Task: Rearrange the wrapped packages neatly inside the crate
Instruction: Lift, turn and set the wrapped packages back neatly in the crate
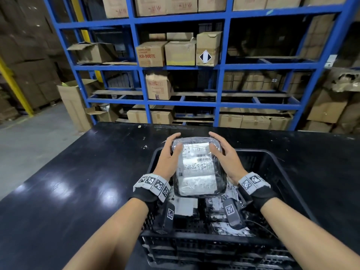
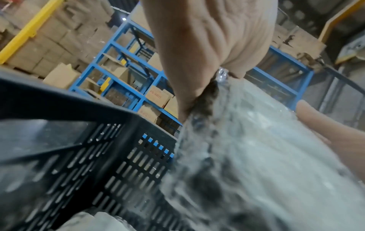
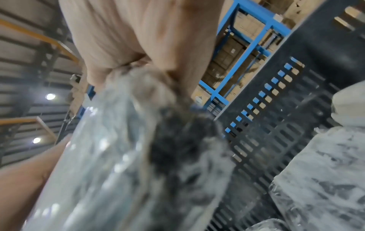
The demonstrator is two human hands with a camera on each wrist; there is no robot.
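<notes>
Holding a wrapped package [image 1: 197, 166] between them, the left hand [image 1: 169, 156] and the right hand [image 1: 224, 155] grip its two long sides, fingers curled over the far corners and thumbs laid on its top face. The package is a flat block in clear shiny film, with a white printed label and a barcode facing up. It sits above the middle of a black plastic crate [image 1: 276, 172], raised clear of the rim, its far end tilted slightly away from the person.

Below it, inside the crate, lie more wrapped packages [image 1: 224, 211], loosely stacked and partly hidden by the wrists; their exact number cannot be told. The right wrist view shows some of them [image 3: 320, 171] piled against the slotted crate wall [image 3: 262, 140]. The left wrist view shows the left palm [image 2: 213, 39] pressed to the film-covered edge of the held package [image 2: 256, 148], with the crate's slotted side [image 2: 118, 164] just beside it.

The crate stands on a dark glossy table [image 1: 68, 182]. Both wrists wear black bands with printed square markers. Behind the table rises a blue metal rack [image 1: 140, 69] loaded with cardboard boxes [image 1: 180, 52], and more boxes stand on the floor to the left and right.
</notes>
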